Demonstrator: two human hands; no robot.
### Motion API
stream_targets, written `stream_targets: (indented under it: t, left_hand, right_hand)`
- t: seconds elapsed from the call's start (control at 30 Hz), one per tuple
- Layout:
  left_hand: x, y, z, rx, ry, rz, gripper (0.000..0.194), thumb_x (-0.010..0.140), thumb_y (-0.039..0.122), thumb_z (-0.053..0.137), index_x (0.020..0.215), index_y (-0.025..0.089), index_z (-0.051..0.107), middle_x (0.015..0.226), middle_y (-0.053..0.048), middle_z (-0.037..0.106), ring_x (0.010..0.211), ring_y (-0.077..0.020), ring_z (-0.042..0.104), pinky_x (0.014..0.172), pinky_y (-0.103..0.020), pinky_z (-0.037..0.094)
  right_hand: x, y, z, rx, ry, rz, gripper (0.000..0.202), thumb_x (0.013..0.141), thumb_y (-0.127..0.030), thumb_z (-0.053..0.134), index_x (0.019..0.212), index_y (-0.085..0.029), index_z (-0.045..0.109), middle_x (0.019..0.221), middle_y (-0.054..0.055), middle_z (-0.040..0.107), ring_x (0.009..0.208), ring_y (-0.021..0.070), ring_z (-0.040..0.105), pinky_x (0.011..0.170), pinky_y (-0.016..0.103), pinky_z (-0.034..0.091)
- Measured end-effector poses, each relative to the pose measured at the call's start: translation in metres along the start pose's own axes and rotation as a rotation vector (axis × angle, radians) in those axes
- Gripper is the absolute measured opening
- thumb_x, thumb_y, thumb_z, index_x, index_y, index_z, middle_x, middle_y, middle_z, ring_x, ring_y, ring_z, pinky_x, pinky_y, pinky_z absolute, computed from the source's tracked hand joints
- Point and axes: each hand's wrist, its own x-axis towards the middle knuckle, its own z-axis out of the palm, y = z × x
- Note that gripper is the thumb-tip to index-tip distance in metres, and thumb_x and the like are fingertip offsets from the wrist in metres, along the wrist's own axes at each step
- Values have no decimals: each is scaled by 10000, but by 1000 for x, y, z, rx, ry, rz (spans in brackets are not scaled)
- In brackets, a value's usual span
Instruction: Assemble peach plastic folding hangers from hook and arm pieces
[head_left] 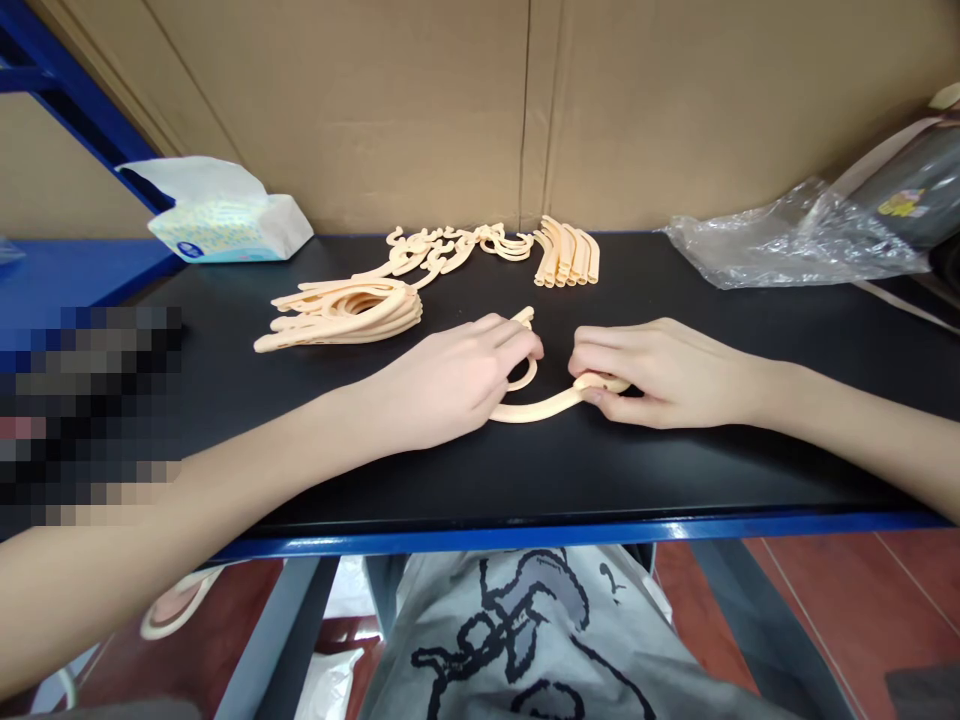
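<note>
A beige plastic clothes hanger (536,411), its arm curved, lies low over the black tabletop between my two hands. My left hand (457,378) is closed on its left part, and the fingers cover most of that area. A rounded hook-like part (531,378) of the same beige plastic shows beside those fingertips. My right hand (667,375) pinches the arm's right end between thumb and fingers. Left of my hands sits a stack of curved beige hanger arms (345,318). Beyond them lie a loose pile of beige hooks (442,245) and a row of short bent beige tubes (568,255).
A tissue pack (225,225) stands at the back left. Clear plastic wrap (787,235) and a dark bag (911,185) lie at the back right. A brown panel (420,110) closes off the back. The table's blue front edge (570,530) runs before my lap.
</note>
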Motion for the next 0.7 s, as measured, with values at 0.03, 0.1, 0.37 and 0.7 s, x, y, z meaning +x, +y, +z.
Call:
stream_targets:
  t: [0.03, 0.1, 0.37, 0.7]
  left_hand:
    - [-1, -2, 0, 11, -4, -14, 408, 909, 15, 369, 1255, 102, 567, 1310, -140, 603, 1193, -257, 563, 973, -385, 504]
    - [-1, -5, 2, 37, -7, -18, 514, 860, -47, 358, 1309, 109, 554, 1343, -122, 598, 1212, -245, 560, 978, -374, 515]
    - [-4, -10, 5, 68, 42, 71, 546, 876, -64, 358, 1351, 109, 566, 1381, -99, 589, 1255, -220, 546, 1023, -344, 509]
    - [-2, -5, 0, -20, 47, 46, 373, 962, 50, 408, 1269, 108, 612, 1300, -101, 628, 1183, -227, 591, 996, -361, 516]
  right_hand:
    - [-1, 3, -1, -3, -9, 17, 198, 986, -266, 430, 799, -205, 446, 767, -37, 444, 570, 85, 391, 523, 240, 290]
    - [-3, 9, -3, -36, -30, 64, 230, 986, -272, 421, 766, -206, 422, 749, -38, 439, 564, 88, 381, 517, 245, 265]
    - [-4, 18, -2, -45, 12, 127, 238, 1009, -307, 413, 810, -201, 489, 757, -34, 508, 597, 92, 443, 549, 233, 298]
    - [-1, -1, 0, -108, 105, -33, 367, 988, -508, 494, 838, -184, 580, 709, -17, 547, 603, 113, 509, 512, 248, 282]
